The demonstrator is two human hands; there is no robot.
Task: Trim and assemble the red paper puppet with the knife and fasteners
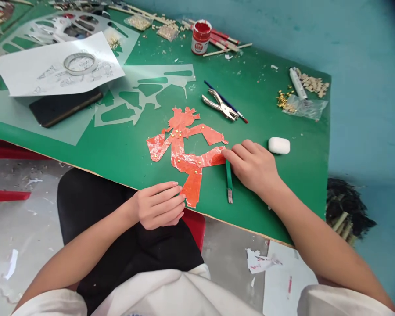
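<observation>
A red jointed paper figure (184,145) with small gold fasteners lies flat on the green table (125,149). My left hand (159,205) rests at the table's near edge, fingers curled and pressed together, its fingertips against the figure's lowest limb. My right hand (252,166) lies on the table to the right, its fingers closed on the tip of another red limb. A green craft knife (229,180) lies on the table just under and left of my right hand.
A hole punch (220,105) and a thin brush (225,102) lie beyond the figure. A white case (279,145), a red paint jar (200,37), a tape roll (80,63) on paper, cut stencil sheets (145,94), a black phone (64,107) and a bag of fasteners (303,106) surround them.
</observation>
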